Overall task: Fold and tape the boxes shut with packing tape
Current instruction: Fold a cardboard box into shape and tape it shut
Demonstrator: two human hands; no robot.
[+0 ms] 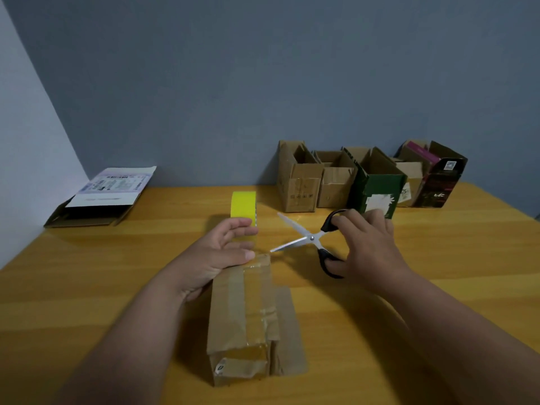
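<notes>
A yellow wooden desk meets a grey-blue wall. The taped brown box lies at the desk's near middle. Beyond it, the left hand curls its fingers around the yellow tape roll; the right hand grips spread-bladed scissors. Open boxes line the wall behind.
</notes>
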